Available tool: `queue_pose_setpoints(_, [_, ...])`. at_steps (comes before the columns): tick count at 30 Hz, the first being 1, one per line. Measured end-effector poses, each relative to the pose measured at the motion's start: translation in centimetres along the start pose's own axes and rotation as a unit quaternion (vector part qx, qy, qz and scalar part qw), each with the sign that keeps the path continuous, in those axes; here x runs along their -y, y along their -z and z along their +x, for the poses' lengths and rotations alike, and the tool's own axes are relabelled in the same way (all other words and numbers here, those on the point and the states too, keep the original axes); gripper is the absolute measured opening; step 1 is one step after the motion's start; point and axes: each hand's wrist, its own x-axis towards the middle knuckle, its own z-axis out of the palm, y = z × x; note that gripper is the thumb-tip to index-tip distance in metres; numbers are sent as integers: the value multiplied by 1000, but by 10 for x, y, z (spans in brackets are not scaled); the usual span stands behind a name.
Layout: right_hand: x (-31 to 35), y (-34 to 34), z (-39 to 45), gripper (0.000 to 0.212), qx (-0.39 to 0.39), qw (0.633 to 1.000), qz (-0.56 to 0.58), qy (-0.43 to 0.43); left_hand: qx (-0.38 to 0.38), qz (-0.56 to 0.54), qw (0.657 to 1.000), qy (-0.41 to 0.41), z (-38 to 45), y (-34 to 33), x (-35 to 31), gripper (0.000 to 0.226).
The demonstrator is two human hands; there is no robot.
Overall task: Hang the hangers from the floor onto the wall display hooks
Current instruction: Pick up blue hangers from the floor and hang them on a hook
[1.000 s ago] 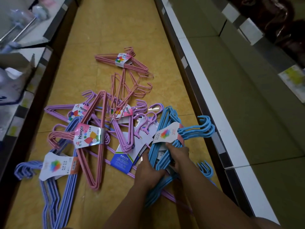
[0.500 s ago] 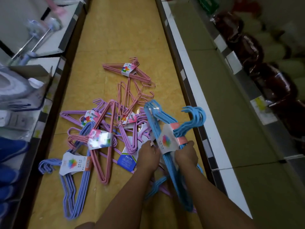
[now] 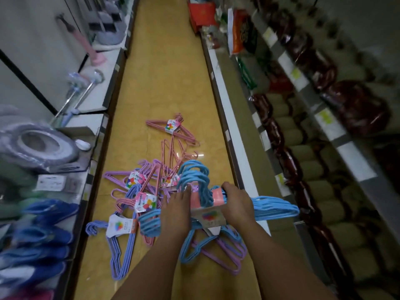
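Both my hands hold a bundle of blue hangers [image 3: 272,207] lifted above the floor, its hooks pointing away from me. My left hand [image 3: 175,210] grips the bundle's left side and my right hand [image 3: 237,204] grips it at its paper label band. More bundles lie on the yellow floor: pink hangers [image 3: 173,128] farthest away, purple hangers [image 3: 114,177] in the middle pile, lavender hangers [image 3: 121,254] at the near left, another blue and purple set [image 3: 216,250] under my arms. No wall display hooks are clearly visible.
Low shelves line the aisle on both sides. The left shelf [image 3: 91,135] holds wrapped grey goods and blue slippers [image 3: 41,234]. The right shelves [image 3: 281,148] carry dark red packets and green rolls. Yellow floor [image 3: 168,72] stretches ahead toward a red box [image 3: 201,14].
The blue hanger bundle rose off the pile and turned from upright to nearly level, pointing right. My view lifted, showing more of the aisle and shelves.
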Motion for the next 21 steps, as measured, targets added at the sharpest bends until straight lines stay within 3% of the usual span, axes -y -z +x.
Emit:
queue_pose_setpoints(6, [55,83,-40,26,20,997,5,69,-47,-25,998,30,-42,98,1,34])
queue_pose_setpoints(8, [71,105,-54,37,15,994,-36,102,-54,-13,998,40,-57,129,5,28])
queue_pose_setpoints(12, [100,137,-74,49,8,987,-103,127,-53,27,998,37,-84,178,17,35])
queue_pose_setpoints(21, [190,162,-105,26,4,983,-124,138,-101,-76,986,105,-129,233,63,37])
